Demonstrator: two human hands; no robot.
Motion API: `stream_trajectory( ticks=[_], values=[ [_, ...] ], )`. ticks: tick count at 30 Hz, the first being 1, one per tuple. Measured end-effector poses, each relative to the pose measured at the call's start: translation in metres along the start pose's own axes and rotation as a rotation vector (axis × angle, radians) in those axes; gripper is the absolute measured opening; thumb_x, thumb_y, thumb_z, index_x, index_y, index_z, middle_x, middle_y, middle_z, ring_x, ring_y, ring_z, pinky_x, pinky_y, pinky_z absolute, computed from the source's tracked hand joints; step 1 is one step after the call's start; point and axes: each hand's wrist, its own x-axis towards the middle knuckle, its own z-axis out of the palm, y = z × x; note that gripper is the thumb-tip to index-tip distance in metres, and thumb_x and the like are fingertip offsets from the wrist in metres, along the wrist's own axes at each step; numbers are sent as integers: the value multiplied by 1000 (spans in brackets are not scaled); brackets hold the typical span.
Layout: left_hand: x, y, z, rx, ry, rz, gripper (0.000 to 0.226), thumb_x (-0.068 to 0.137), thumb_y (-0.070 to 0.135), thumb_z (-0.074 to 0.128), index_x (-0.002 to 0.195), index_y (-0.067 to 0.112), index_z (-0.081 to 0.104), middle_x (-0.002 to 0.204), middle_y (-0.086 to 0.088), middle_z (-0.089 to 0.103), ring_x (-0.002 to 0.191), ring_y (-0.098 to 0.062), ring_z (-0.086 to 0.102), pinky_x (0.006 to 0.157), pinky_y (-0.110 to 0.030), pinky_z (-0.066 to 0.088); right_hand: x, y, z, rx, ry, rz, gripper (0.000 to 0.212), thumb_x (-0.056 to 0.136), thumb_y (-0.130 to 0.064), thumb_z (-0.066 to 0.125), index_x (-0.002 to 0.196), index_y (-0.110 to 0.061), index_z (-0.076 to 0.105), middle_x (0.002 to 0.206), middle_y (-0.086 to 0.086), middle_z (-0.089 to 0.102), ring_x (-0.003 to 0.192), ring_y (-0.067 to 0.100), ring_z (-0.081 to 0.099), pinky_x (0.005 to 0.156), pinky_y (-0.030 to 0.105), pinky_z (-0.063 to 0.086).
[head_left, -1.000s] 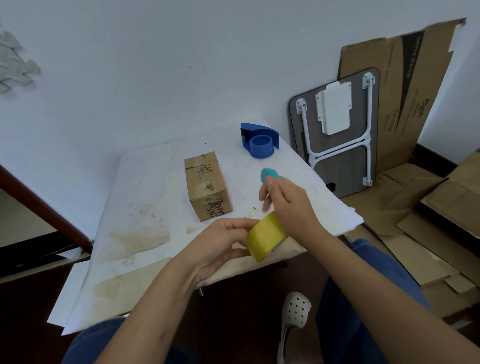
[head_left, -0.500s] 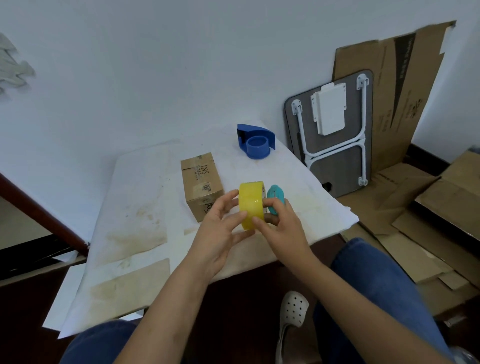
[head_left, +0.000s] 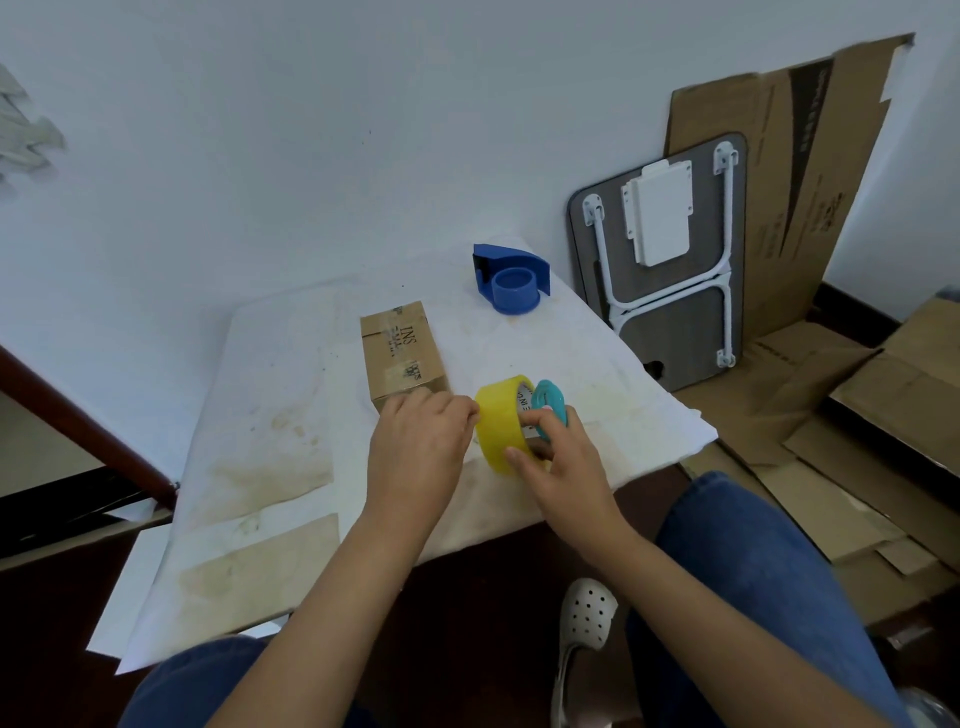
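A yellow roll of tape (head_left: 501, 423) stands on edge near the front right of the white table (head_left: 270, 415). My right hand (head_left: 558, 460) grips the roll from the right side and also holds a small teal cutter (head_left: 548, 402) against it. My left hand (head_left: 418, 444) is just left of the roll, its fingertips pinching at the roll's outer face. A small brown cardboard box (head_left: 402, 358) with printed letters lies directly behind my left hand.
A blue tape dispenser (head_left: 511, 280) sits at the table's far right corner. A folded grey table (head_left: 670, 270) and flat cardboard sheets (head_left: 779, 171) lean on the wall to the right. More cardboard (head_left: 857, 415) covers the floor. My knees and a white shoe (head_left: 584, 618) are below.
Both hands carried the yellow roll forward from the table's front edge to beside the box. My left hand shifted from cupping the roll to pinching at its outer face.
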Motion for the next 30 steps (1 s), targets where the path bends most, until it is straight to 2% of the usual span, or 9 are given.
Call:
stream_trajectory(
  ticks=[5, 7, 9, 11, 17, 19, 23, 27, 30],
  values=[
    [5, 2, 0, 209, -78, 108, 20, 70, 8, 80, 75, 13, 61, 70, -5, 65, 68, -27, 59, 65, -37, 46, 2, -3, 2, -58, -13, -2, 26, 90, -27, 63, 114, -26, 55, 115, -1, 46, 106, 15, 61, 89, 31, 56],
    [7, 1, -2, 219, -71, 132, 20, 70, 9, 77, 74, 13, 58, 69, -6, 62, 67, -27, 58, 65, -37, 46, 2, -2, 2, -76, -18, -5, 27, 90, -27, 63, 116, -25, 55, 115, -2, 45, 104, 14, 61, 87, 22, 54],
    [8, 3, -4, 139, -56, 126, 12, 74, 11, 69, 72, 12, 57, 66, -5, 59, 65, -27, 56, 64, -37, 43, 3, -3, 0, -73, -13, -5, 28, 90, -24, 63, 117, -22, 56, 112, 0, 45, 96, 11, 58, 78, 6, 47],
    [8, 6, -8, -70, -60, 111, 7, 77, 15, 59, 71, 12, 57, 65, -2, 57, 64, -23, 53, 62, -35, 41, 6, -4, -5, -52, -1, 8, 27, 91, -22, 62, 117, -20, 57, 107, 0, 45, 83, 4, 54, 70, 1, 42],
    [9, 10, -21, -590, -190, -184, 8, 88, 24, 63, 83, 18, 60, 81, 8, 60, 80, -8, 54, 69, -24, 45, 8, -5, -7, 34, 2, 56, 21, 90, -28, 62, 110, -26, 60, 99, 1, 48, 69, 7, 53, 69, 14, 44],
    [12, 7, -20, -599, -227, -226, 14, 87, 31, 68, 87, 19, 61, 84, 11, 58, 81, -5, 54, 70, -22, 44, 8, -7, -5, 76, 5, 80, 19, 90, -29, 63, 109, -28, 60, 101, 2, 50, 72, 9, 56, 71, 18, 47],
    [15, 4, -15, -635, -200, -230, 5, 88, 21, 68, 88, 17, 65, 87, 9, 67, 86, -12, 63, 73, -27, 50, 7, -9, -4, 139, 20, 142, 25, 88, -30, 64, 112, -28, 61, 111, 2, 52, 91, 15, 63, 83, 28, 54],
    [8, 6, -18, -686, -190, -227, 5, 92, 24, 64, 91, 19, 64, 86, 24, 66, 84, 3, 64, 68, -9, 44, 4, -10, -5, 206, 10, 188, 27, 88, -29, 65, 115, -26, 61, 114, 1, 53, 97, 13, 61, 84, 22, 51],
    [2, 5, -20, -708, -184, -223, 6, 92, 25, 65, 90, 19, 65, 88, 22, 68, 84, 3, 65, 75, -26, 54, -1, -7, -2, 245, 2, 209, 31, 88, -29, 66, 118, -25, 62, 116, 0, 54, 99, 10, 59, 83, 19, 49]
  ],
)
